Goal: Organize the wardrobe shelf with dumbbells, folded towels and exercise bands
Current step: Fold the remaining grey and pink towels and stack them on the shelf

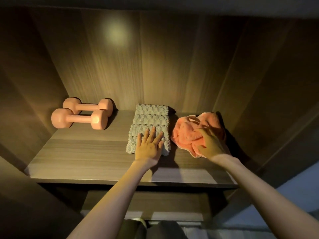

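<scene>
The shelf (82, 152) was wood-grained, set inside a dim wardrobe lit from above. At its back left lay two pink dumbbells (79, 119), side by side and parallel to the rear wall, the nearer one just in front of the other. In the middle a folded grey towel (150, 118) lay flat, running from the back toward the front edge. The left hand (149, 147) was spread open, palm down, pressing on the towel's near end with its fingers fanned over the nubby cloth. Just beside it on the right sat an orange towel (186, 133), bunched and crumpled, not folded, close to the grey one's edge; I could not tell if the two touched. The right hand (211, 144) lay on top of that heap with its fingers curled into the cloth, gripping it. Both forearms were bare.
</scene>
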{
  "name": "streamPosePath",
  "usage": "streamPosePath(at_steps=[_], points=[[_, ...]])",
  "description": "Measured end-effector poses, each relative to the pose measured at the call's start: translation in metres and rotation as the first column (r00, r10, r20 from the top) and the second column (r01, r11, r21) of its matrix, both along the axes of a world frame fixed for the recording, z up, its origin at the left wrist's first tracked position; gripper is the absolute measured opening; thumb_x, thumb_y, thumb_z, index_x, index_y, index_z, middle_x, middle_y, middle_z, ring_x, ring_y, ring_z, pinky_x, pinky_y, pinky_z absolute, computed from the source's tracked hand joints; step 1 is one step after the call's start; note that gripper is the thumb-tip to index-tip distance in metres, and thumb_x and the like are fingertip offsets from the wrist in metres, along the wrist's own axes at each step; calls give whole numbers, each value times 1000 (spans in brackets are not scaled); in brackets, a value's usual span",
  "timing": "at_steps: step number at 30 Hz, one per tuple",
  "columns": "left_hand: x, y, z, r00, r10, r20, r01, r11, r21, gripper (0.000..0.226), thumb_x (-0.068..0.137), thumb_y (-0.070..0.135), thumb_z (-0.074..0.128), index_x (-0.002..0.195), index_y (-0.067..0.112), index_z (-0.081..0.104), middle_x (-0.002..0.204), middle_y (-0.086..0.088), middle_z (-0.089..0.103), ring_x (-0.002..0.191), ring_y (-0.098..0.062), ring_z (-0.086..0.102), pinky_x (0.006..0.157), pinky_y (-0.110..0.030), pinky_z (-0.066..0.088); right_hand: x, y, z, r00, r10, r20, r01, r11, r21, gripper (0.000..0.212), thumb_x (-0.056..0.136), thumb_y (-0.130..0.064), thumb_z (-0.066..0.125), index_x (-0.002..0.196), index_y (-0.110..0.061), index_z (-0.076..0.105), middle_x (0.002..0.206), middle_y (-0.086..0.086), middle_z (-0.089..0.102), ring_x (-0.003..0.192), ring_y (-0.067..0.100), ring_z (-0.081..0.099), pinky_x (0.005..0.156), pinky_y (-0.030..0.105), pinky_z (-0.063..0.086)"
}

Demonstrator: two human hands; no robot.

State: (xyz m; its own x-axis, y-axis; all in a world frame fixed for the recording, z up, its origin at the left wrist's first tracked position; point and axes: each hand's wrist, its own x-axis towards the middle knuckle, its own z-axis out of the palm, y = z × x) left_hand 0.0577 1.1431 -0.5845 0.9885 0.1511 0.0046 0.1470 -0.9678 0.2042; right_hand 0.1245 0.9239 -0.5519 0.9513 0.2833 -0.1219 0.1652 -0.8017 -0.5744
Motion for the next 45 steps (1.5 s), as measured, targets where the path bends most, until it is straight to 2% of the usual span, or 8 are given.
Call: streamPosePath(at_steps=[5, 13, 18, 22, 26, 37, 41, 45], points=[[3, 3, -1, 999, -3, -33, 3, 1000, -5, 49, 103, 43, 15, 151, 36, 9, 161, 2, -4, 147, -21, -10, 116, -42, -11, -6, -13, 7, 997, -31, 72, 45, 978, -202, 47, 101, -25, 40, 145, -26, 27, 150, 7, 31, 134, 28, 37, 106, 39, 38], [-9, -20, 43, 999, -42, -2, 42, 995, -88, 56, 103, 41, 27, 152, 30, 4, 161, 2, 3, 148, -18, -1, 119, -41, -6, -36, -26, 81, 950, -39, 310, 24, 998, 51, 39, 97, -19, 50, 134, -13, 40, 121, 13, 56, 105, 30, 61, 86, 45, 54], [-35, -49, 78, 950, -290, 120, 307, 936, -169, 98, 80, 55, 64, 151, 36, -1, 160, 6, 8, 147, -17, 5, 120, -44, 3, -61, -45, 124, 916, -85, 393, 69, 996, 53, 13, 85, -9, 52, 91, -17, 43, 66, 3, 50, 62, 26, 58, 49, 26, 43], [-67, -77, 92, 892, -392, 225, 451, 806, -383, 108, 65, 52, 80, 150, 31, 17, 147, 6, 40, 134, -16, 36, 107, -34, 34, -83, -62, 139, 815, -106, 570, 45, 992, 121, 18, 92, -28, 52, 103, -21, 41, 82, 0, 51, 67, 20, 47, 61, 30, 37], [-102, -108, 96, 838, -462, 289, 528, 556, -643, 121, 58, 48, 86, 148, 47, 6, 151, 16, 30, 136, -1, 33, 109, -27, 32, -110, -75, 144, 802, -126, 584, -47, 961, 272, 17, 95, -33, 52, 96, -30, 35, 80, -16, 52, 63, 0, 55, 45, 11, 38], [-159, -109, 119, 859, -50, 510, 444, 570, -692, 23, 89, 6, 60, 102, 25, 60, 90, 13, 69, 79, 7, 62, 62, -8, 44, -156, -99, 128, 906, -176, 384, 20, 925, 378, 38, 93, -37, 58, 119, -24, 35, 111, 3, 58, 78, 11, 60, 64, 26, 51], [-177, -104, 151, 803, -59, 594, 500, 610, -615, 12, 92, 9, 58, 98, 20, 57, 93, 8, 67, 82, 2, 62, 66, -11, 46, -177, -94, 124, 991, -13, 131, -53, 874, 484, 69, 88, -32, 66, 141, -27, 23, 120, 7, 50, 69, 27, 71, 55, 30, 58], [-188, -107, 180, 778, -111, 619, 508, 691, -514, 9, 93, 15, 56, 97, 23, 56, 94, 3, 67, 86, -14, 64, 76, -36, 52, -199, -78, 129, 973, 223, 62, -212, 752, 624, 62, 77, -52, 68, 128, -41, 34, 119, -1, 51, 92, 16, 70, 77, 34, 60]])
